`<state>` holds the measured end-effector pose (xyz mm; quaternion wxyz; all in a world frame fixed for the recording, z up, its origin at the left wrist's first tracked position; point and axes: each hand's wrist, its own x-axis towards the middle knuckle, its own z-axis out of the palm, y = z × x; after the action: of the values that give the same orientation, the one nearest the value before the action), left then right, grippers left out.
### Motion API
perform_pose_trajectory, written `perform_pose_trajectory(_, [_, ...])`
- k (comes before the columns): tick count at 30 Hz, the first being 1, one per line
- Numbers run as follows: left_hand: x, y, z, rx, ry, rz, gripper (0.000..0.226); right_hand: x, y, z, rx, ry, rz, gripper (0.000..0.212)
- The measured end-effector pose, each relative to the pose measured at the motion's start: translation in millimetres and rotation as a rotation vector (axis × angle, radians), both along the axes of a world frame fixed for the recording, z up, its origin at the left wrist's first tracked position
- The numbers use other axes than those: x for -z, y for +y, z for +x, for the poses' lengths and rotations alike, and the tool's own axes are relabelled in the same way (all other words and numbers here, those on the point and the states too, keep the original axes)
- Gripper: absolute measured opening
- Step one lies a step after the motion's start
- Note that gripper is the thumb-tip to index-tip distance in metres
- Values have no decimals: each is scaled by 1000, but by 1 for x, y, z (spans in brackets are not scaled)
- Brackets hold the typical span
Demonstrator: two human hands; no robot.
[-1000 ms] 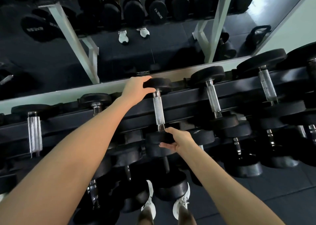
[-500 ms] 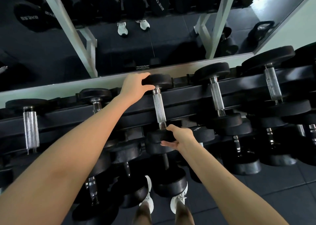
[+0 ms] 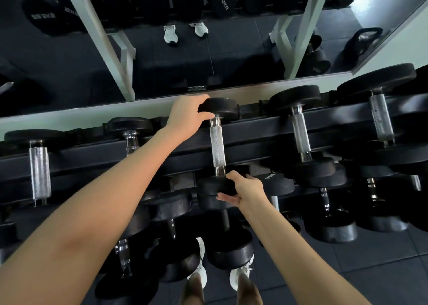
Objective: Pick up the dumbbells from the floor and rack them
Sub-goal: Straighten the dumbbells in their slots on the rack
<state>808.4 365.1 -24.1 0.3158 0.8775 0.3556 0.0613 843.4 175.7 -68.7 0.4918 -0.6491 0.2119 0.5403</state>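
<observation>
The black rubber-headed dumbbell with knurled chrome handle (image 3: 217,148) lies across the black steel rack (image 3: 266,131). Left hand (image 3: 187,117) and right hand (image 3: 247,191) fingers grasp its opposite heads. Judged rigid and heavy; the knurled handle offers the surest grip.

A gym's free-weights corner.

A tiered rack (image 3: 254,128) of black rubber-headed dumbbells (image 3: 301,128) spans nine to three o'clock; at twelve a wall mirror (image 3: 208,57) reflects more weights, a kettlebell (image 3: 363,40) at one, dark rubber floor tiles (image 3: 382,258) at five.
</observation>
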Motion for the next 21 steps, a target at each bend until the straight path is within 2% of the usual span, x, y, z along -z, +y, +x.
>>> perform_pose_trajectory(3, [6,2,-2,-44,2,-10,53,5,0,4,-4,-58,-26,61])
perform_pose_trajectory(7, [7,1,0,-68,-18,25,56,5,1,10,-9,-81,-28,36])
perform_pose_trajectory(11, [5,2,0,-60,-13,56,56,5,1,14,-15,-42,-28,32])
perform_pose_trajectory(16, [-5,8,-1,-40,19,18,56,8,1,10,6,-50,-33,60])
perform_pose_trajectory(21, [-12,10,-14,-51,26,-113,50,-1,1,11,-32,-37,-17,64])
